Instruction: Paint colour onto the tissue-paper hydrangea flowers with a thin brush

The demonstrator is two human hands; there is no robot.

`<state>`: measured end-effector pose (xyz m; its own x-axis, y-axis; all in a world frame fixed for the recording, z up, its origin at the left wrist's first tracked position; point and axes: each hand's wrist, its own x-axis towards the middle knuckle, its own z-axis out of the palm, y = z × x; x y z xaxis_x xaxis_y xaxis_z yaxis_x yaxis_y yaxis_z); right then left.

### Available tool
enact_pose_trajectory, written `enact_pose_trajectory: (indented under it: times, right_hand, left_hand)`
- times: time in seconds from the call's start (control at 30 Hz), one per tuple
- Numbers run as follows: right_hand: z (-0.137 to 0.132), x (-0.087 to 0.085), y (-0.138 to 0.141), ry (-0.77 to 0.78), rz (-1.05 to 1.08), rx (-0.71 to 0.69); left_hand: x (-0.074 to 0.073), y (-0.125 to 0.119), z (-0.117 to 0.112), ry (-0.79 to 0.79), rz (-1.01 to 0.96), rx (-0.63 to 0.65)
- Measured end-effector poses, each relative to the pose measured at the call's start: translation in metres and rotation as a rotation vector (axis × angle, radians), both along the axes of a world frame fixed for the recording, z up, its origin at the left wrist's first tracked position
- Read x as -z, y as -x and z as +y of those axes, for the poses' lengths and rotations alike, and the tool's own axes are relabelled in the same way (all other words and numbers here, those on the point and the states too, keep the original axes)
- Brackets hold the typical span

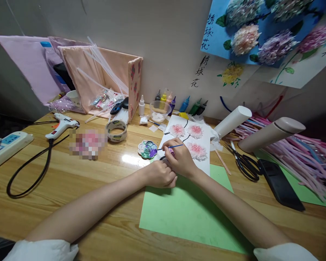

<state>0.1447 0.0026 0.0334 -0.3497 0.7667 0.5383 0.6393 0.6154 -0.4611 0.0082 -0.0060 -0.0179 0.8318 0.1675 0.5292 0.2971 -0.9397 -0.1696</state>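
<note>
A thin blue paintbrush is pinched between the fingers of my right hand. Its tip points left to the purple paint in the flower-shaped palette. Under the right wrist, my left hand is curled closed, touching or nearly touching the right hand; its palm side is hidden. Beneath both lies white paper with fluffy pink flowers and painted dark stems. A purple patch shows partly behind my right fingers. Green paper extends under the white sheet.
Left stand a glue gun, power strip, tape roll and pink box. Paint bottles and a clear cup line the wall. Right are scissors, a black phone, cylinders and pipe cleaners.
</note>
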Motion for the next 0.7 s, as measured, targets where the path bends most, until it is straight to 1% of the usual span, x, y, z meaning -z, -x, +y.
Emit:
enact_pose_trajectory:
  times: [0.07,0.13,0.23,0.33,0.43,0.57,0.7]
  right_hand:
    - [-0.002,-0.002,-0.002,-0.003,0.021,-0.006]
    - [-0.006,-0.003,-0.009,-0.041,0.070,-0.002]
    - [-0.015,-0.002,-0.029,-0.117,0.128,0.043]
    - [-0.025,0.004,-0.057,-0.185,0.179,0.110]
    - [-0.031,0.015,-0.078,-0.230,0.243,0.141]
    - [-0.035,0.029,-0.084,-0.261,0.265,0.137]
    - [-0.037,0.036,-0.081,-0.280,0.218,0.106]
  left_hand:
    - [0.000,0.001,0.000,-0.006,0.000,0.000]
    - [0.000,0.002,-0.001,-0.019,-0.029,-0.010]
    - [-0.001,0.003,-0.002,-0.048,-0.116,-0.030]
    - [-0.004,0.003,-0.002,-0.056,-0.154,-0.023]
    - [-0.008,0.003,-0.001,-0.047,-0.135,-0.026]
    - [-0.010,0.004,-0.001,-0.036,-0.112,-0.041]
    - [-0.010,0.004,-0.001,-0.021,-0.104,-0.041]
